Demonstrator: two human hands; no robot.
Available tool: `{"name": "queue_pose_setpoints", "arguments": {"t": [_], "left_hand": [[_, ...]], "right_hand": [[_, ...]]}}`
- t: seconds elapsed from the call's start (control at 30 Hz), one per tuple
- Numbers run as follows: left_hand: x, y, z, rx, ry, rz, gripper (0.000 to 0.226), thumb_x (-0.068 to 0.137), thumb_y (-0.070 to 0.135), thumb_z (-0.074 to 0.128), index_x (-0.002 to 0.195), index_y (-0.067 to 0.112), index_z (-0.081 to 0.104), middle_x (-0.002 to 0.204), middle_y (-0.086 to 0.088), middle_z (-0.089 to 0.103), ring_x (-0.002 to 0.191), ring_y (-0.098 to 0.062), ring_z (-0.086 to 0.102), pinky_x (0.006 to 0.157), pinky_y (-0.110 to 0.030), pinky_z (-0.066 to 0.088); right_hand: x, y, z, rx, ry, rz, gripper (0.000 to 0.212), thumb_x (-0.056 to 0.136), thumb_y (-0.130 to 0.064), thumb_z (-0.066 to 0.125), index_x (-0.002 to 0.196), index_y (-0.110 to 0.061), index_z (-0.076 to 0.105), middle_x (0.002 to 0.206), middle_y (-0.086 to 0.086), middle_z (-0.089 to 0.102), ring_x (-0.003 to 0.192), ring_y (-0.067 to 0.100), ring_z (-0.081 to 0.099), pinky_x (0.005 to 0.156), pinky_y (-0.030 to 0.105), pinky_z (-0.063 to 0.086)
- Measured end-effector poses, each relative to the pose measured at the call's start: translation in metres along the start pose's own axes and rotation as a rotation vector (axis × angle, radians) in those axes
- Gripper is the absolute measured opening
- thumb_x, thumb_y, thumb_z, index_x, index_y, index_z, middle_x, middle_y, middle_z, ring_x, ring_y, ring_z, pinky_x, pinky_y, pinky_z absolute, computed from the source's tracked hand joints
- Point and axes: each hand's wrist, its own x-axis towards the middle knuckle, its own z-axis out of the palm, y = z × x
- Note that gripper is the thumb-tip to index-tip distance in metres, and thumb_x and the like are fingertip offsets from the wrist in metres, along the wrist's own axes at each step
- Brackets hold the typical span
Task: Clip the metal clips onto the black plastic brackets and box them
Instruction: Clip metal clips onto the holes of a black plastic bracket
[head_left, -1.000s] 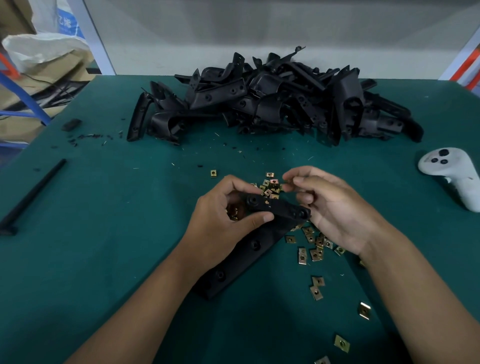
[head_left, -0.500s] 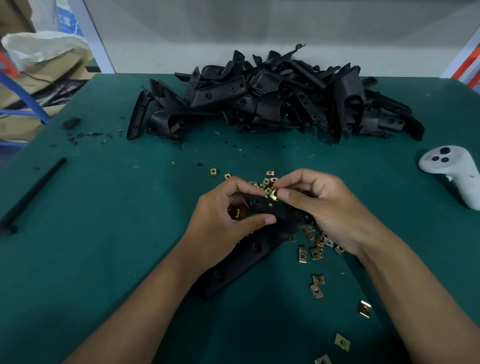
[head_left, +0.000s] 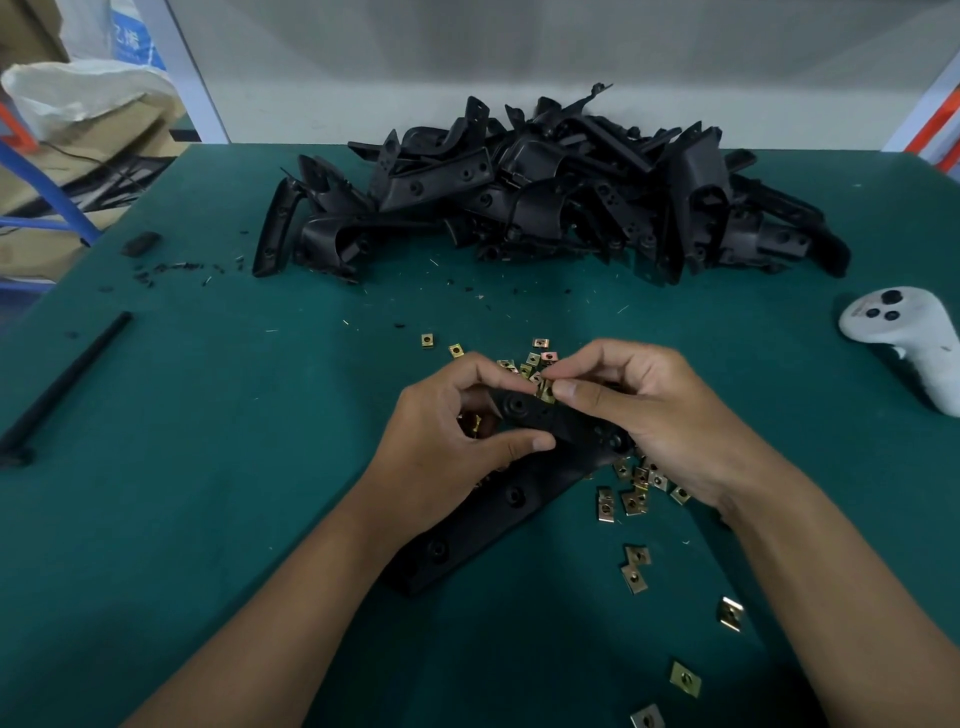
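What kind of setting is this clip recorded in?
Probably a factory or workshop assembly bench: a green felt-covered table bears a heap of identical black plastic brackets and scattered small brass-coloured metal clips; cardboard cartons and a white sack stand beside it.

The tabletop (head_left: 208, 467) looks like soft, matt green cloth. The brackets (head_left: 545, 192) in the pile are black plastic with a dull shine. The small clips (head_left: 634, 577) are shiny, gold-coloured metal. The controller (head_left: 904, 332) is smooth white plastic. The bag (head_left: 78, 93) looks like rough white woven stuff.
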Motion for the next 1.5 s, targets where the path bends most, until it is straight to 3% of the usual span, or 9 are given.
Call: {"name": "queue_pose_setpoints", "arguments": {"t": [0.33, 0.57, 0.8, 1.03, 1.1, 1.17, 1.23, 1.33, 1.5], "left_hand": [[0.001, 0.000, -0.001, -0.099, -0.018, -0.005, 0.033, 0.068, 0.034, 0.090, 0.092, 0.032, 0.069, 0.087, 0.010, 0.077, 0.080, -0.005, 0.072, 0.071, -0.012, 0.051], [0.003, -0.002, -0.001, -0.165, -0.008, -0.038, 0.034, 0.065, 0.032, 0.093, 0.089, 0.036, 0.069, 0.089, 0.005, 0.077, 0.086, -0.014, 0.074, 0.078, -0.030, 0.060], [0.003, -0.006, -0.002, -0.245, 0.021, -0.058, 0.032, 0.068, 0.031, 0.089, 0.092, 0.034, 0.068, 0.091, 0.000, 0.078, 0.087, -0.016, 0.075, 0.079, -0.029, 0.059], [0.003, -0.010, 0.000, -0.211, 0.027, -0.068, 0.034, 0.068, 0.036, 0.089, 0.095, 0.039, 0.068, 0.091, 0.004, 0.078, 0.084, -0.012, 0.073, 0.075, -0.026, 0.057], [0.004, -0.009, 0.000, -0.202, 0.036, -0.047, 0.032, 0.069, 0.036, 0.088, 0.094, 0.040, 0.067, 0.092, 0.007, 0.077, 0.087, -0.010, 0.072, 0.076, -0.024, 0.055], [0.005, -0.009, -0.001, -0.218, 0.064, -0.048, 0.031, 0.070, 0.036, 0.087, 0.094, 0.039, 0.067, 0.094, 0.005, 0.076, 0.090, -0.012, 0.072, 0.078, -0.023, 0.055], [0.006, -0.007, -0.003, -0.233, 0.080, -0.059, 0.033, 0.072, 0.036, 0.086, 0.101, 0.038, 0.070, 0.096, 0.006, 0.075, 0.092, -0.011, 0.071, 0.081, -0.022, 0.054], [0.005, -0.005, -0.006, -0.252, 0.053, -0.044, 0.033, 0.079, 0.031, 0.083, 0.111, 0.034, 0.073, 0.102, 0.006, 0.076, 0.096, -0.011, 0.072, 0.084, -0.018, 0.053], [0.006, -0.004, -0.004, -0.320, 0.055, -0.048, 0.024, 0.080, 0.024, 0.083, 0.103, 0.030, 0.076, 0.100, 0.003, 0.077, 0.095, -0.011, 0.072, 0.083, -0.019, 0.054]], "right_hand": [[0.000, 0.003, 0.001, -0.011, -0.012, 0.022, 0.009, 0.092, -0.011, 0.070, 0.092, -0.017, 0.077, 0.095, 0.009, 0.077, 0.082, 0.015, 0.071, 0.071, 0.022, 0.058], [-0.002, 0.004, 0.005, -0.015, 0.021, -0.063, 0.013, 0.082, -0.027, 0.073, 0.091, -0.019, 0.079, 0.088, 0.001, 0.077, 0.082, 0.011, 0.071, 0.069, 0.019, 0.054], [-0.004, 0.005, 0.011, -0.109, 0.067, -0.140, 0.010, 0.090, -0.024, 0.072, 0.095, -0.021, 0.080, 0.090, 0.012, 0.075, 0.086, 0.040, 0.068, 0.073, 0.039, 0.056], [-0.004, 0.004, 0.011, -0.178, 0.039, -0.141, 0.012, 0.096, -0.022, 0.068, 0.097, -0.026, 0.079, 0.095, 0.014, 0.075, 0.091, 0.041, 0.067, 0.078, 0.052, 0.055], [-0.003, 0.002, 0.009, -0.098, 0.016, -0.119, 0.020, 0.099, -0.020, 0.058, 0.099, -0.022, 0.078, 0.105, 0.007, 0.076, 0.095, 0.024, 0.071, 0.077, 0.034, 0.057], [0.000, -0.001, 0.006, 0.188, 0.014, -0.032, 0.032, 0.094, -0.006, 0.041, 0.104, -0.012, 0.070, 0.116, 0.008, 0.074, 0.093, 0.015, 0.068, 0.079, 0.024, 0.055], [0.003, 0.000, -0.001, 0.477, 0.063, 0.099, 0.038, 0.090, 0.013, 0.032, 0.108, -0.005, 0.060, 0.118, 0.015, 0.073, 0.092, 0.014, 0.069, 0.078, 0.025, 0.057], [0.009, 0.004, -0.008, 0.614, 0.117, 0.213, 0.045, 0.091, 0.026, 0.031, 0.114, -0.001, 0.059, 0.116, 0.018, 0.074, 0.097, 0.019, 0.072, 0.077, 0.023, 0.059], [0.010, 0.005, -0.011, 0.614, 0.141, 0.215, 0.037, 0.098, 0.016, 0.037, 0.123, 0.001, 0.061, 0.116, 0.016, 0.075, 0.097, 0.016, 0.074, 0.079, 0.023, 0.060]]}}
